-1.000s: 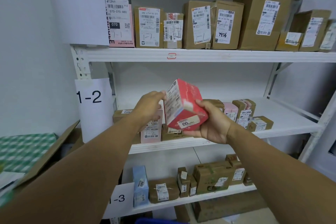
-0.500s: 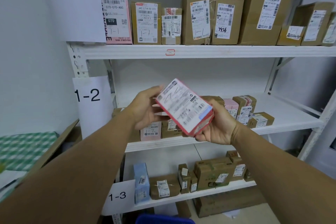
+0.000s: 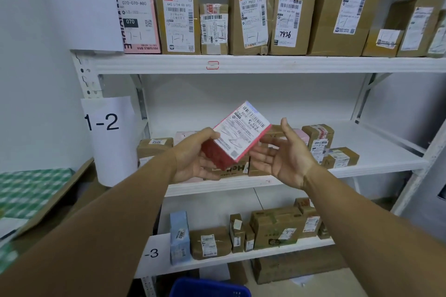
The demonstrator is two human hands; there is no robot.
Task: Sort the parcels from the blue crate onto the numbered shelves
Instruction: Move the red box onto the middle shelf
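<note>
Blue crate (image 3: 210, 288) at the bottom edge of the view, mostly cut off, so contents unknown. The red parcel (image 3: 237, 137) is out of it, in the air in front of the middle shelf (image 3: 381, 152). Left hand (image 3: 193, 161) has its fingers clamped round the parcel's lower end, label face tilted up toward the camera, presumably to read the shelf code. Right hand (image 3: 289, 157) is just beside it, palm toward the parcel and fingers straight and apart, holding nothing; can't tell if the tips touch. The scrawl on the label is too blurred to read.

"1-2" sign (image 3: 108, 125) marks the shelf's left post. The hands cover most of the shelf's front row of brown parcels (image 3: 318, 137). "-3" sign (image 3: 154, 252) below has its first digit hidden by the left forearm. No number shows for the top shelf (image 3: 313, 64).
</note>
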